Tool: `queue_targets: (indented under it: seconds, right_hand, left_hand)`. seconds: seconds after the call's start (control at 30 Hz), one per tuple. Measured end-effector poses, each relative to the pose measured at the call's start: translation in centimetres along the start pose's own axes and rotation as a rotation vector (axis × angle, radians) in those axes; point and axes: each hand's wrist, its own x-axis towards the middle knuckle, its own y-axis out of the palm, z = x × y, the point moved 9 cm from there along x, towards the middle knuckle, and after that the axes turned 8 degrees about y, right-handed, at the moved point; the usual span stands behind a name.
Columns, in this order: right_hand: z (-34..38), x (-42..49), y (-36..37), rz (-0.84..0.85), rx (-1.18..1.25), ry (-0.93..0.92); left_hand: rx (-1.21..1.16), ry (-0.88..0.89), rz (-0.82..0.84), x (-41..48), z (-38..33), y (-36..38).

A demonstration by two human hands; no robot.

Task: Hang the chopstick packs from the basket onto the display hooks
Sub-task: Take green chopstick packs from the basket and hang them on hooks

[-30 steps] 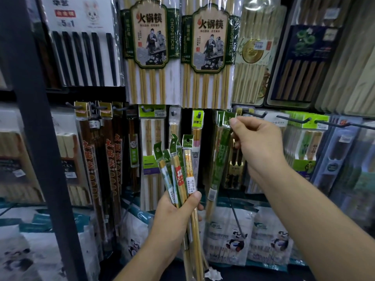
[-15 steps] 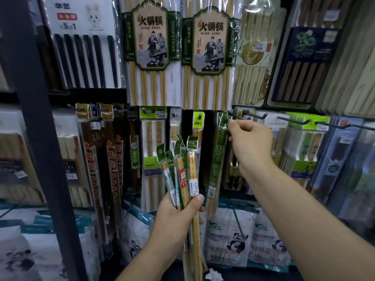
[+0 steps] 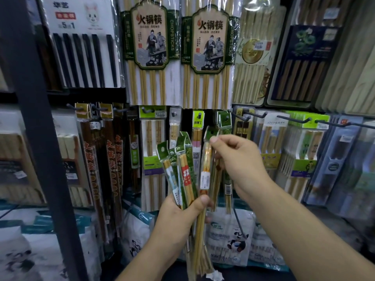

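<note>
My left hand [image 3: 180, 213] grips a fanned bunch of slim chopstick packs [image 3: 182, 169] with green header cards, held upright in front of the display. My right hand [image 3: 237, 159] pinches the green top of one pack [image 3: 205, 165] at the right side of the bunch. Above it, a green-carded pack [image 3: 224, 119] hangs on a display hook, with its long body partly hidden behind my right hand. No basket is in view.
Dark metal hooks [image 3: 294, 119] stick out to the right, carrying boxed chopstick sets. Large hot-pot chopstick packs [image 3: 151, 49] hang on the upper row. A dark shelf upright [image 3: 34, 118] stands at the left. Panda-printed bags [image 3: 229, 236] fill the lower shelf.
My right hand left the hook where it hung a green pack and dropped down to the bunch, where it now pinches the top of another pack. My left hand stayed put.
</note>
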Motion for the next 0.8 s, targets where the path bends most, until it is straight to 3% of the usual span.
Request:
queue_targets:
  seconds: [0.13, 0.5, 0.8]
  right_hand:
    - [1.1, 1.2, -2.1, -0.093, 0.207, 0.047]
    - [1.2, 2.9, -2.5, -0.205, 0.208, 0.009]
    - [-0.4, 4.1, -3.2, -0.34, 0.061, -0.028]
  left_hand:
    - [0.036, -0.013, -0.079, 0.3, 0.5, -1.1]
    - [0.043, -0.013, -0.028, 0.2, 0.6, -0.7]
    - [0.048, -0.013, 0.059, 0.2, 0.5, 0.0]
